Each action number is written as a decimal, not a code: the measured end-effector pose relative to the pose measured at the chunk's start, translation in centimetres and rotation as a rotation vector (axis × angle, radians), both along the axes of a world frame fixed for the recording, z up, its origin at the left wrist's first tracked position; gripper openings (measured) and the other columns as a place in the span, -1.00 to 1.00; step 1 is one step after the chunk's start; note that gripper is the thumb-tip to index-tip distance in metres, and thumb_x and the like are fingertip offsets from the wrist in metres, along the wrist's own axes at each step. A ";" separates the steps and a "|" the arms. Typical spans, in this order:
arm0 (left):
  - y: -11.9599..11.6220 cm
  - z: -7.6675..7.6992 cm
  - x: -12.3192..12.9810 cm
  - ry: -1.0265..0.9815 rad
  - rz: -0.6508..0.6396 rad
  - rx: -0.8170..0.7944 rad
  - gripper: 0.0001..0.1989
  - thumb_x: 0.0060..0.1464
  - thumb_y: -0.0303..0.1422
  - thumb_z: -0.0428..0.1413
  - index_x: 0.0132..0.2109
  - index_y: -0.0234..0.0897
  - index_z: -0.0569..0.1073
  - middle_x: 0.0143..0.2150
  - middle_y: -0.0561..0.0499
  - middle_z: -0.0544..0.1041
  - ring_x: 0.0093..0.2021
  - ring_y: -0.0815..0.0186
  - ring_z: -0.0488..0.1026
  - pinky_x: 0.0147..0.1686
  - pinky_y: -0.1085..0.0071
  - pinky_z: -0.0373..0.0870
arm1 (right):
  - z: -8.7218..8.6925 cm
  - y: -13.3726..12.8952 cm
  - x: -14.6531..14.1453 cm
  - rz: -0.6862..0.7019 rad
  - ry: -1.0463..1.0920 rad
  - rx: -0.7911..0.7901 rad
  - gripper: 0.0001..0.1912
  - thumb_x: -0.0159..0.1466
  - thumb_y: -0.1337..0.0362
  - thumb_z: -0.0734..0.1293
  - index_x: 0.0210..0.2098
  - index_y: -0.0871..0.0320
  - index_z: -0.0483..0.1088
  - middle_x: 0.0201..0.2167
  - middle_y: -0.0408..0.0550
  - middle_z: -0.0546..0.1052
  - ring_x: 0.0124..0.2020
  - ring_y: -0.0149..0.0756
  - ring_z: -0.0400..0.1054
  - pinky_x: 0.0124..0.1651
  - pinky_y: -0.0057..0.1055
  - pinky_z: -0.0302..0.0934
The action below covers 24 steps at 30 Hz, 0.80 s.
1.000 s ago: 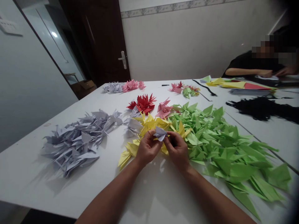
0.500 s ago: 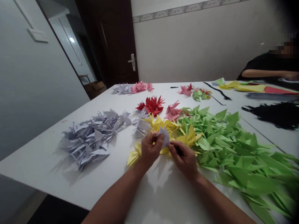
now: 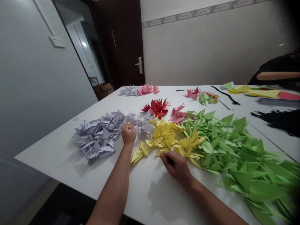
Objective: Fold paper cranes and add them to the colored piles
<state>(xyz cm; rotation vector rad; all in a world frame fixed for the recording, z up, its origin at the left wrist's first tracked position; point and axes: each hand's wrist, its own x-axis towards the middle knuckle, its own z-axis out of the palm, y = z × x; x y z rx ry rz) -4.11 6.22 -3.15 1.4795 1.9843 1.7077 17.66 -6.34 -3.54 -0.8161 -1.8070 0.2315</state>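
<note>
My left hand [image 3: 128, 134] reaches to the right end of a heap of lavender folded paper cranes [image 3: 100, 134]. Its fingers are closed at a lavender paper crane [image 3: 130, 118] there; they partly hide their grip. Lower and to the right, my right hand [image 3: 177, 164] hovers over the white table, just in front of yellow folded paper pieces [image 3: 165, 134]. Thumb and fingers of this hand are curled together, and something dark shows in the hollow; what it grips cannot be made out.
A large heap of green folded paper [image 3: 236, 150] spreads across the right. Red [image 3: 158, 107] and pink pieces [image 3: 177, 113] lie behind the yellow ones. Black cord [image 3: 278, 120] and coloured sheets [image 3: 262, 92] lie far right, near another person's arm [image 3: 276, 75].
The lavender folded paper is gone from between my hands. My left hand has moved left to the lavender heap; my right hand has sunk slightly and stays curled. The view has shifted left.
</note>
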 end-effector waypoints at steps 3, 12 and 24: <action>0.3 -0.1 -0.6 0.082 0.097 0.016 -0.67 -0.05 -0.49 0.04 -0.10 -0.36 0.52 0.13 -0.28 0.37 0.22 0.05 0.25 0.23 0.10 0.10 | -0.1 0.0 -0.1 0.014 -0.019 -0.026 -0.82 0.29 0.31 0.23 -0.43 0.14 0.40 -0.59 -0.14 0.48 -0.58 -0.42 0.34 -0.48 -0.53 0.22; 1.3 -1.7 -1.1 0.364 0.256 -0.168 -0.60 -0.02 -0.47 0.05 0.00 -0.37 0.50 0.30 -0.29 0.19 0.30 -0.08 0.08 0.23 -0.01 0.03 | -0.5 0.4 -0.2 0.031 -0.029 -0.097 -0.79 0.28 0.29 0.23 -0.45 0.16 0.41 -0.59 -0.11 0.49 -0.57 -0.40 0.35 -0.47 -0.52 0.20; 1.2 -1.1 -1.4 0.224 0.195 0.050 -0.71 -0.04 -0.49 0.02 -0.13 -0.33 0.48 -0.26 -0.17 0.55 -0.11 0.08 0.44 0.03 0.07 0.26 | -1.3 1.0 -0.4 0.023 -0.037 -0.133 -0.81 0.25 0.30 0.23 -0.45 0.15 0.42 -0.57 -0.11 0.51 -0.54 -0.38 0.37 -0.45 -0.50 0.21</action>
